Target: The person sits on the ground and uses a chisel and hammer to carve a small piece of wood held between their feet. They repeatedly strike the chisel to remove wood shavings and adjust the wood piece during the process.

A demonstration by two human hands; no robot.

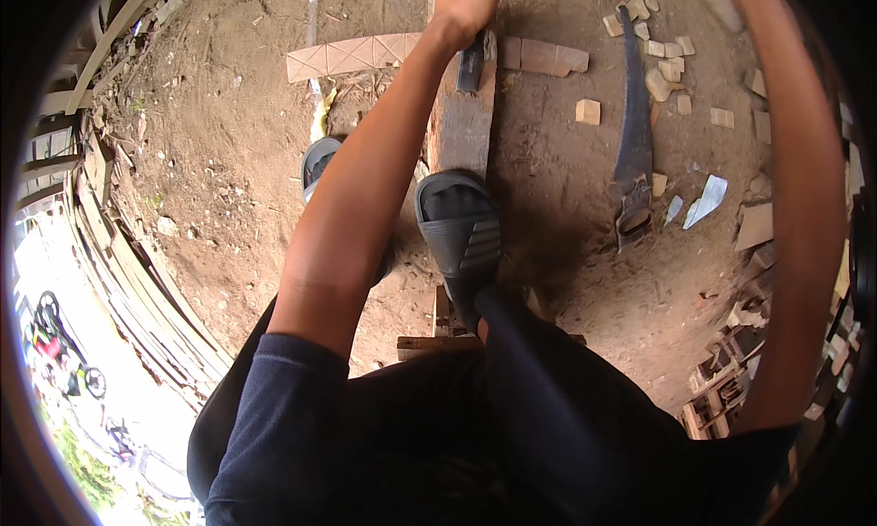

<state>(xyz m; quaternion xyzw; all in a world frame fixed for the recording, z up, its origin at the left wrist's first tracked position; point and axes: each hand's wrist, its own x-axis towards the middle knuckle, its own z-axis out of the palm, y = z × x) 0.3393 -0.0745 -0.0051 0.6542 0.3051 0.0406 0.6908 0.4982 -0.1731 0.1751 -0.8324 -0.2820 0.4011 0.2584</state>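
Note:
My left hand (466, 5) reaches to the top of a weathered plank (461, 129), where a flat dark piece (470, 68) lies below it; its fingers are curled, and what they grip is hidden. My sandaled right foot (457, 225) presses on the plank's near end. A scored, segmented pale wood strip (347, 58) crosses behind the plank. My right arm (795, 206) rises past the top right edge, with its hand out of sight.
A handsaw (632, 142) lies on the dirt at right, beside small wood blocks (660, 85) and pale scraps (705, 199). Long boards (137, 261) line the left, with bicycles (64, 343) beyond. More wood pieces (722, 389) are piled at lower right.

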